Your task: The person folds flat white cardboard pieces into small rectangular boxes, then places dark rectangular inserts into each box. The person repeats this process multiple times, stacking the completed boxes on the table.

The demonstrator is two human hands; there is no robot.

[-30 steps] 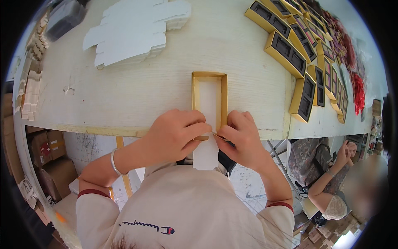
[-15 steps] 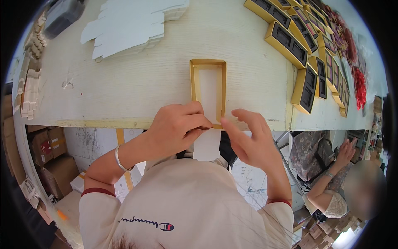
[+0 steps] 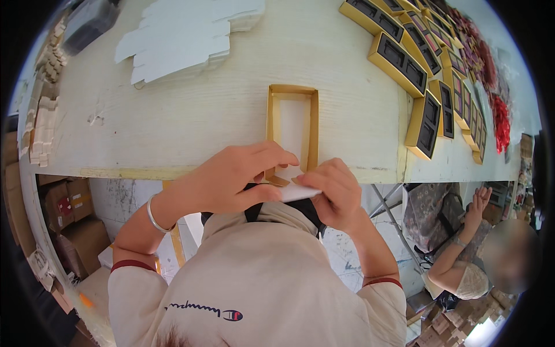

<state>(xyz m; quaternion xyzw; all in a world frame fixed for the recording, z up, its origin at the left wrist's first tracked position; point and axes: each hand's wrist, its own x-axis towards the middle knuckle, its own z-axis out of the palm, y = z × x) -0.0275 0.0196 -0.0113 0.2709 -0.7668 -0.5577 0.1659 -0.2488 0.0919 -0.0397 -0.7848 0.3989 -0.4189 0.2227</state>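
Gold-walled paperboard box (image 3: 313, 130) sat at the near edge of the bench (image 3: 191, 127). White end flap (image 3: 296, 193) overhung that edge; right hand (image 3: 336, 194) had fingers pinched on it, left hand (image 3: 240, 179) had thumb and fingers parted beside its left end. Risk: uneven pushing could crease the flap crooked.

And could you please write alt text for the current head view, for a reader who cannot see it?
A person's right hand grips the white flap of an open gold box on a pale table, the left hand beside it. White card blanks lie at upper left, gold boxes with dark inserts at upper right.
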